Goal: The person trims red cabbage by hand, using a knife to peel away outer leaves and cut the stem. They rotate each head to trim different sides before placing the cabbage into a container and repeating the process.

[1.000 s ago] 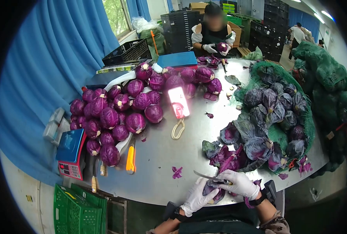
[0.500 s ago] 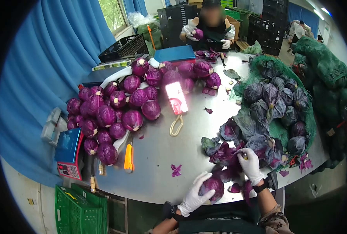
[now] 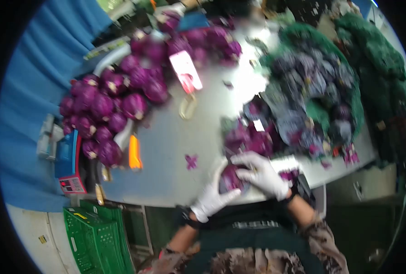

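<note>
A peeled red cabbage (image 3: 231, 179) sits between my two gloved hands near the table's front edge. My left hand (image 3: 212, 194) cups it from the left, thumb along its lower side. Over its upper right side curl the fingers of my right hand (image 3: 260, 174); motion blur hides whether they also hold something small. Just beyond my hands lie loose purple outer leaves (image 3: 253, 137). Unpeeled cabbages with dull bluish leaves (image 3: 299, 73) are heaped in an opened green net bag (image 3: 356, 91) to the right.
Peeled cabbages (image 3: 102, 107) are piled at left. A phone-like device (image 3: 184, 71) with a cord loop, an orange cutter (image 3: 134, 153), wooden-handled knives (image 3: 99, 194) and a scale (image 3: 70, 160) lie about. Green crates (image 3: 93, 233) stand below. Across the table, a person's gloved hand (image 3: 178, 8) is at a cabbage.
My right hand has moved left from the leaves onto the cabbage beside my left hand. The camera view has tilted down. The person opposite has moved a cabbage toward the pile.
</note>
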The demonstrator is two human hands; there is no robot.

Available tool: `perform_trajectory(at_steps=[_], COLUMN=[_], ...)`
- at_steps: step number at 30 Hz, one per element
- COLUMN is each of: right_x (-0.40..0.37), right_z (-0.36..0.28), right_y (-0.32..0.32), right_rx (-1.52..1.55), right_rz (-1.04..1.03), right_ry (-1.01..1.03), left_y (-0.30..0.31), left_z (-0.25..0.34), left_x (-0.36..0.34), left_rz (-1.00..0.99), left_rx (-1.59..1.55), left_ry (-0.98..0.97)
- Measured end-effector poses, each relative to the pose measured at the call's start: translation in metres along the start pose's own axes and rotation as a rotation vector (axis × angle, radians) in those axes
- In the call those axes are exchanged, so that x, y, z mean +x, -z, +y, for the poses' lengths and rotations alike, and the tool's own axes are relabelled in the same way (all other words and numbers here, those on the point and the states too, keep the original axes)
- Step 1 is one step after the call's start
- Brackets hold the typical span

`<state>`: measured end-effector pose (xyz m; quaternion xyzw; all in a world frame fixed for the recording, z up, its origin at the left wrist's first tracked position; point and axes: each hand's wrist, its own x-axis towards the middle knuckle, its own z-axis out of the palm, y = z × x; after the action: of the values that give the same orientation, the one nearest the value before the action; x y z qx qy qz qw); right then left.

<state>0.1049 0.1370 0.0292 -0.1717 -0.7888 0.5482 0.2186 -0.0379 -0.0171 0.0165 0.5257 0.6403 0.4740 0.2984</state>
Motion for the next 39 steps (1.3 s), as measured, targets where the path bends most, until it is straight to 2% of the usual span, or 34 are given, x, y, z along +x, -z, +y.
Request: perform_trajectory(at_steps=[1, 2, 4, 6, 7, 8, 10, 12, 14, 15, 16, 20, 22, 23, 24, 26, 30, 32, 35, 39], right_x=[-0.003, 0.001, 0.001, 0.001, 0.004, 0.001, -0.006, -0.022, -0.032, -0.028, -0.035, -0.038, -0.033, -0.032, -0.032, -0.033, -0.039, -0.04, -0.038, -0.035], right_z=[-0.001, -0.002, -0.006, -0.014, 0.003, 0.003, -0.002, -0.003, -0.021, -0.012, -0.011, -0.003, -0.001, -0.003, -0.006, -0.012, -0.02, -0.025, -0.022, -0.023], right_y=[0.001, 0.004, 0.007, 0.009, 0.007, 0.013, 0.022, 0.023, 0.018, 0.003, 0.006, -0.009, -0.008, -0.007, -0.006, -0.004, -0.007, -0.011, -0.013, -0.014], right_rx=[0.026, 0.046, 0.142, 0.284, 0.208, 0.253, 0.269, 0.217, 0.126, -0.02, -0.163, -0.221, -0.357, -0.334, -0.272, -0.361, -0.477, -0.463, -0.507, -0.529], right_rz=[-0.027, -0.052, -0.07, 0.018, 0.095, 0.159, 0.226, 0.166, 0.038, 0.097, -0.093, -0.077, -0.016, -0.046, -0.068, -0.047, -0.008, -0.037, -0.023, -0.074], right_ry=[-0.042, -0.067, -0.244, -0.489, -0.395, -0.51, -0.646, -0.418, -0.356, -0.023, -0.211, -0.187, -0.042, -0.089, -0.104, -0.059, 0.045, -0.006, 0.036, 0.014], left_y=[0.007, 0.012, 0.015, 0.015, 0.014, 0.011, 0.003, 0.001, 0.0, 0.0, 0.001, 0.007, 0.013, 0.012, 0.011, 0.008, 0.003, 0.003, 0.006, 0.012], left_z=[0.005, 0.008, 0.01, 0.007, 0.006, 0.003, -0.008, -0.012, -0.01, -0.011, -0.01, 0.002, 0.007, -0.003, -0.003, 0.003, 0.01, 0.007, -0.005, 0.0], left_x=[0.0, 0.001, 0.007, 0.009, 0.008, 0.007, 0.001, 0.0, 0.002, 0.002, 0.003, 0.005, 0.008, 0.007, 0.009, 0.01, 0.011, 0.01, 0.012, 0.01], left_rz=[-0.052, -0.077, -0.16, -0.166, -0.12, -0.119, 0.096, 0.152, 0.233, 0.222, 0.228, 0.158, 0.069, 0.104, 0.129, 0.118, 0.202, 0.226, 0.178, 0.144], left_rx=[0.186, 0.203, 0.194, 0.204, 0.207, 0.214, 0.072, 0.01, -0.03, 0.102, 0.106, 0.25, 0.247, 0.377, 0.349, 0.174, 0.191, 0.163, 0.358, 0.419], left_ry=[-0.032, -0.051, -0.092, -0.083, -0.079, -0.084, -0.011, 0.039, 0.194, 0.188, 0.186, 0.091, 0.135, 0.028, 0.009, 0.118, 0.196, 0.176, 0.059, 0.105])
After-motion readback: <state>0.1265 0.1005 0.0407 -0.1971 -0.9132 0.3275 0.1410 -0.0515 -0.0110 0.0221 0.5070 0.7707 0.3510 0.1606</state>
